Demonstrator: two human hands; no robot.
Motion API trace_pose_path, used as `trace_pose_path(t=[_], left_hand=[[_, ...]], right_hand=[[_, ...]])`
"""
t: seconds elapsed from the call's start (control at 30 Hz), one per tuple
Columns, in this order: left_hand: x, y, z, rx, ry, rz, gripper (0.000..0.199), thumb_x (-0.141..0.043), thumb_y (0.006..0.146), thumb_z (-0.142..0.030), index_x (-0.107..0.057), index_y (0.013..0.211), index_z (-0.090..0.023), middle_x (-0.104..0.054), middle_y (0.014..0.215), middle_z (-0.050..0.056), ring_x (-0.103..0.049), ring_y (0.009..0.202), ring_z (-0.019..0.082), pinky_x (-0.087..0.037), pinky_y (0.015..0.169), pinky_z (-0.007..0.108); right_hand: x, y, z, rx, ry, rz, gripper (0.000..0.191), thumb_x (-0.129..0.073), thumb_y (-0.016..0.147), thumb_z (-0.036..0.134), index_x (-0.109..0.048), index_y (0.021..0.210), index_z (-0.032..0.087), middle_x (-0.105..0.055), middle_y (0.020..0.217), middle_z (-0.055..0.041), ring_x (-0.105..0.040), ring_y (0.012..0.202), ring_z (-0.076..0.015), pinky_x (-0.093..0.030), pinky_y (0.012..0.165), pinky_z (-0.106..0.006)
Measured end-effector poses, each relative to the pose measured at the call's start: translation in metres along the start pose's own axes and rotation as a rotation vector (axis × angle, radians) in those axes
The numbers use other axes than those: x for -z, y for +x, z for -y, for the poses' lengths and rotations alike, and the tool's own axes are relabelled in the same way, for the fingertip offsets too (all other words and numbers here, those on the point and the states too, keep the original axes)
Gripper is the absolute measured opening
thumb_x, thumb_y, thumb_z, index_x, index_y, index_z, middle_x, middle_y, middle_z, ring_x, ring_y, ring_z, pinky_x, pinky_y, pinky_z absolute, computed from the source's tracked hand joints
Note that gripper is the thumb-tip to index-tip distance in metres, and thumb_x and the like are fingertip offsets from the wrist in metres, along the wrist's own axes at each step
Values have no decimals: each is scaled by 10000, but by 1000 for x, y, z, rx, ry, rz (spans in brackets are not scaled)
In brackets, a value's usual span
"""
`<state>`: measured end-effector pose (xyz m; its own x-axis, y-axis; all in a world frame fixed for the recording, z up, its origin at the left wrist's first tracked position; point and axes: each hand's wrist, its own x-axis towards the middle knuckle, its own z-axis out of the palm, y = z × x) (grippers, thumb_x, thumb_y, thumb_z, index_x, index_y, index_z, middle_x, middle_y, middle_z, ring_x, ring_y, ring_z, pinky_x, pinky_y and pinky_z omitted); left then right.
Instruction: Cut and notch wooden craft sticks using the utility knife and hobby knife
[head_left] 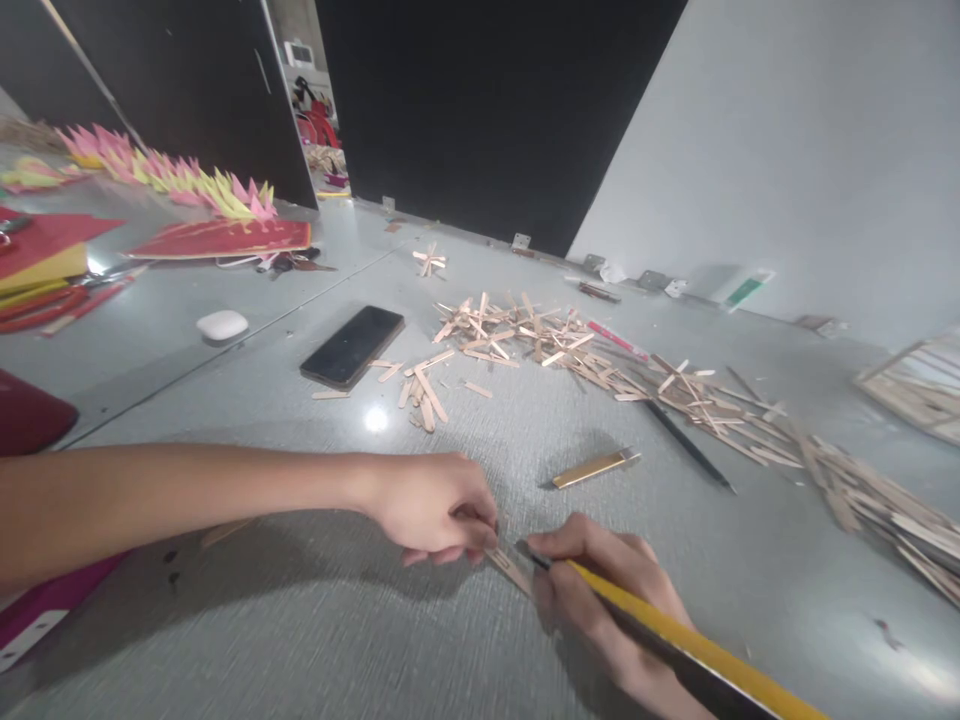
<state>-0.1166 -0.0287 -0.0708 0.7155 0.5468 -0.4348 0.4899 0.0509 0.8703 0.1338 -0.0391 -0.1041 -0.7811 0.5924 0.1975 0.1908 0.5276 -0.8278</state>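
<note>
My left hand [442, 505] is closed, pinching one end of a flat wooden craft stick [511, 573] just above the grey table. A small outlined mark shows on the stick's face. In my right hand [611, 590] is a long yellow-and-black pencil [660, 630], its dark tip close beside the stick. Whether the tip touches the wood, I cannot tell. My right fingers also lie over the stick's far end and hide it. Beyond both hands lies a gold-coloured nail clipper or small cutter [596, 467].
Loose and broken craft sticks [517, 330] spread across the table to the right edge. A black pen [690, 445], a phone [352, 345] and a white case [222, 325] lie around. Pink and yellow folded paper [165, 175] and a red board [225, 238] are at back left.
</note>
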Motion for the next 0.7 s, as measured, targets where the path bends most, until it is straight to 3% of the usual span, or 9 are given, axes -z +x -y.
trace_pose_path(t=[0.23, 0.7], left_hand=[[0, -2, 1, 26, 3, 1, 271, -509, 958, -198, -545, 689, -189, -535, 549, -74, -500, 349, 59, -411, 433, 172], [-1, -1, 0, 36, -7, -10, 246, -515, 951, -189, -561, 710, -185, -534, 547, -75, -497, 352, 60, -407, 431, 178]], right_hand=[[1, 3, 2, -33, -40, 74, 137, -502, 1021, 277, -622, 990, 217, -512, 652, 72, -445, 515, -83, -358, 498, -224], [-3, 10, 6, -82, -27, 116, 170, -486, 1023, 285, -628, 971, 209, -481, 643, 79, -413, 509, -76, -325, 487, -222]])
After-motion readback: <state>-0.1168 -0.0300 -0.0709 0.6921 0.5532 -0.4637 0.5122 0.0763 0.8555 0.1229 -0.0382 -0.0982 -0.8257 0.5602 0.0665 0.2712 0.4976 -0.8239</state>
